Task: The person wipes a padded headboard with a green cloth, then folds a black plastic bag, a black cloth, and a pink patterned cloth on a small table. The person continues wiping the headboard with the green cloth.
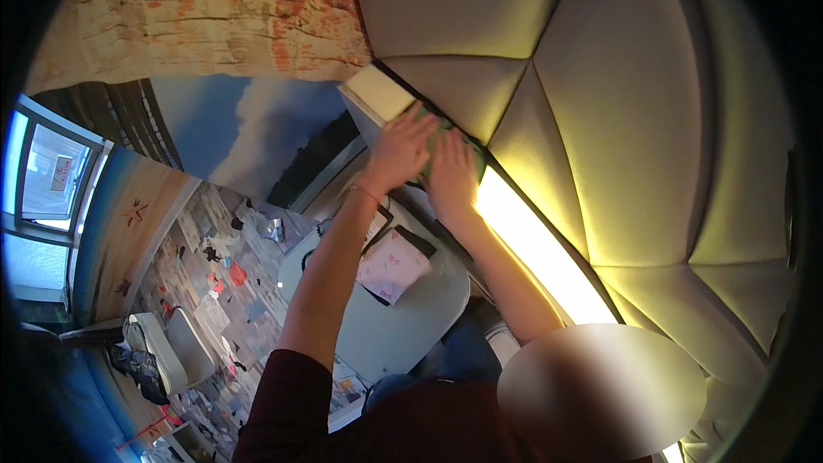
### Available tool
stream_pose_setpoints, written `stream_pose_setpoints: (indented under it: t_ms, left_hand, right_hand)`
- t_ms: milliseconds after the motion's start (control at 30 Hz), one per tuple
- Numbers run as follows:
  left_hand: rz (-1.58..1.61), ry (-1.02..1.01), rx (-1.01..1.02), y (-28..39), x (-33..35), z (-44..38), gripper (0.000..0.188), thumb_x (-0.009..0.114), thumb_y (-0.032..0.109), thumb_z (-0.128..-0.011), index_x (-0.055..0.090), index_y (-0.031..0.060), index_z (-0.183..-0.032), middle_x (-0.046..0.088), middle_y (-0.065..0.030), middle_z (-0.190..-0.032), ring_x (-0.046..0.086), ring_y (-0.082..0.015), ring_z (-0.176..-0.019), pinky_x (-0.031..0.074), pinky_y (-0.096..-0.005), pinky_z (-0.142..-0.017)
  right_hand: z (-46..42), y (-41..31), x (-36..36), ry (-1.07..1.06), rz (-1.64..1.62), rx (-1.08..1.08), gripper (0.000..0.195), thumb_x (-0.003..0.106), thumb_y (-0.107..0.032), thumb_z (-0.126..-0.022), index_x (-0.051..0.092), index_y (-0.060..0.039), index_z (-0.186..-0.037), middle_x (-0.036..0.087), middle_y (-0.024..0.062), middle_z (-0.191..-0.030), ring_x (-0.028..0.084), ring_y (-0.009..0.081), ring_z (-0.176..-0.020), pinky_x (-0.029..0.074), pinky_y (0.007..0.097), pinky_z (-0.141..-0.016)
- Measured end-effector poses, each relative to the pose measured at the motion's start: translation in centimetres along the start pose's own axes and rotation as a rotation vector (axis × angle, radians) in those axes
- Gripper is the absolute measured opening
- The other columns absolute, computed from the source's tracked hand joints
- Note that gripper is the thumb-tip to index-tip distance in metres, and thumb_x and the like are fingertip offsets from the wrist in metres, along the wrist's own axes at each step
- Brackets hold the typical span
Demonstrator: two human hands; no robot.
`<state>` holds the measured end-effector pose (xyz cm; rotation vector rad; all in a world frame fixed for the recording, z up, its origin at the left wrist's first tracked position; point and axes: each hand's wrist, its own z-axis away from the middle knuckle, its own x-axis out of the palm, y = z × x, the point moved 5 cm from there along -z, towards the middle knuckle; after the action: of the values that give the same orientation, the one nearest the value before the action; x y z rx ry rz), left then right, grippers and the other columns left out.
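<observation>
Both my hands reach up and forward to a pale ledge [379,91] that runs along a padded wall panel. My left hand [400,148] lies on a green cloth-like item [477,155], its fingers stretched towards the panel. Right beside it, my right hand [450,164] rests flat on the same green item, fingers spread a little. What is under the palms is hidden. Past the green item the ledge turns into a glowing light strip [546,244]. Below my arms stands a light table [398,334] with a pink patterned item [393,265] on something dark.
The padded panel [617,109] fills the right side. Scraps and items, among them a red one [237,274], litter the wood-patterned floor [199,225]. A white chair [193,344] stands lower left, near dark bags [138,366]. A window [51,173] is at the far left.
</observation>
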<state>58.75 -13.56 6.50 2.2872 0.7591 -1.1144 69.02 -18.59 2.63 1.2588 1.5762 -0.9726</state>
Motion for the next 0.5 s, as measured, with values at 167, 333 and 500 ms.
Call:
stream_pose_setpoints:
  t_ms: [167,333,500]
  left_hand:
    - [-0.092,0.030,-0.168,-9.4,-1.1,0.1,0.038,0.052,0.013,-0.093,0.067,0.0038,-0.126,0.057,-0.0141,-0.143,0.042,-0.0348,-0.142,0.039,-0.0475,-0.112]
    - [-0.176,0.059,-0.165,-9.8,-0.7,-0.1,0.039,0.053,0.011,-0.094,0.063,0.0047,-0.132,0.050,-0.0146,-0.149,0.032,-0.0390,-0.147,0.035,-0.0505,-0.115]
    - [-0.171,-0.052,-0.148,-1.2,0.2,0.6,0.046,0.055,0.014,-0.089,0.060,-0.0001,-0.133,0.050,-0.0197,-0.147,0.037,-0.0418,-0.142,0.034,-0.0496,-0.115]
  right_hand:
    - [-8.0,-5.0,1.5,-0.149,-0.014,-0.106,0.082,0.071,-0.031,-0.087,0.032,-0.0001,-0.152,0.029,0.0193,-0.161,0.022,0.0309,-0.152,0.025,0.0479,-0.120]
    - [-7.3,-4.4,1.7,-0.065,-0.090,-0.132,0.081,0.069,-0.030,-0.087,0.031,-0.0012,-0.153,0.028,0.0167,-0.162,0.023,0.0290,-0.152,0.024,0.0475,-0.121]
    - [-0.4,-0.6,-1.5,-0.001,-0.148,-0.049,0.066,0.063,-0.020,-0.091,0.039,-0.0031,-0.149,0.035,0.0101,-0.160,0.029,0.0251,-0.149,0.024,0.0496,-0.120]
